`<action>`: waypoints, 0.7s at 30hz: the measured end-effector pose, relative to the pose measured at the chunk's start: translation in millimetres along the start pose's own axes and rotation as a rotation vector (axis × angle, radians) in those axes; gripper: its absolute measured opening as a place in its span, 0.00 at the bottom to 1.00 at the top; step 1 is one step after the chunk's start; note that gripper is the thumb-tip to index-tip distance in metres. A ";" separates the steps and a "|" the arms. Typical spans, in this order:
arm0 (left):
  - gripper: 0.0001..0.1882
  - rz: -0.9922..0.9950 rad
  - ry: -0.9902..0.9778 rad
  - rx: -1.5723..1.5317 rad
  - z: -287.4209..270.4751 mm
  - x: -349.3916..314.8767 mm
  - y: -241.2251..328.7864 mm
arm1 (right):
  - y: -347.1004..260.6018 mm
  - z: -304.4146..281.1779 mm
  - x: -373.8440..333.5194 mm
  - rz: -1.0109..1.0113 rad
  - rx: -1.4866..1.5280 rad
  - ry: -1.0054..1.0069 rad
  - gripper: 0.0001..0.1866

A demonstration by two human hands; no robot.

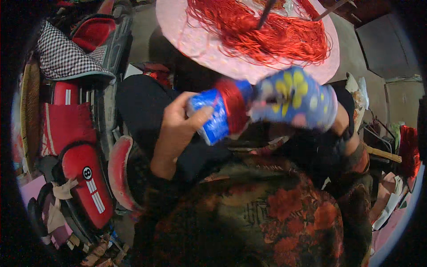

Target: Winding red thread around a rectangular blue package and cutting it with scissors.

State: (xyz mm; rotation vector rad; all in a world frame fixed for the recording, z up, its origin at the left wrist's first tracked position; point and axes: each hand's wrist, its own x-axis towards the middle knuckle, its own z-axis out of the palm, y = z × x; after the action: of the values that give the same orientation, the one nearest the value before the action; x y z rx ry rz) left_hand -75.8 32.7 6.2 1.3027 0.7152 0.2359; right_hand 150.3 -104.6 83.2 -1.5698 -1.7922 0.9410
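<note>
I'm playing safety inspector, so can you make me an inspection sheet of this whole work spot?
Surface: pink table, with a loose heap of red cord on it.
Job's things: blue pack with a red band around it.
Clutter: checked cloth, red cloth and red panel at left; wooden stick at right.
Hands: left hand bare, holding the pack; right hand in a flowered glove, blurred, grip unclear.
Cables: nothing seen.
Surroundings: bare-looking floor between the left clutter and table.

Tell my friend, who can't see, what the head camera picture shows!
A person's bare left hand holds a shiny blue object with red strands around it, close to their blurred right hand in a blue flowered glove. Beyond, loose red cord lies heaped on a pink-topped table.
</note>
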 end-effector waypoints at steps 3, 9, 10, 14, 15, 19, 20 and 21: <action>0.19 -0.138 -0.203 -0.153 0.6 -14.5 9.1 | 27.9 0.7 22.5 -0.016 0.198 0.075 0.09; 0.22 -0.114 -0.153 -0.861 -26.4 -33.3 -13.3 | 58.9 29.6 -6.3 0.416 0.631 0.004 0.08; 0.22 -0.059 -0.069 -0.813 -20.3 -28.2 -4.5 | 62.3 40.9 -15.6 0.260 0.430 -0.006 0.08; 0.20 0.126 0.281 -0.184 -2.4 -7.7 13.1 | 31.7 38.1 -22.5 -0.151 -0.032 -0.053 0.09; 0.20 0.060 0.191 -0.126 -1.4 -9.8 8.5 | 20.7 24.9 -17.0 -0.144 -0.119 -0.085 0.09; 0.21 -0.130 -0.177 -0.028 7.0 -11.0 7.9 | 2.9 -0.5 1.6 -0.044 0.056 0.007 0.12; 0.22 -0.147 -0.261 -0.041 6.9 -12.9 12.1 | 9.0 0.4 5.4 0.005 0.065 0.024 0.13; 0.22 -0.168 -0.349 -0.059 5.4 -14.4 14.7 | 10.1 -3.0 13.1 0.092 0.149 -0.027 0.13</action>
State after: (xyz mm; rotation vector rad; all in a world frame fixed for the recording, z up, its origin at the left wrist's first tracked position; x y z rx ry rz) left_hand -80.3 24.7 25.4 1.1811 0.5110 -0.1050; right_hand 156.7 -90.6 76.4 -1.5627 -1.6390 1.1178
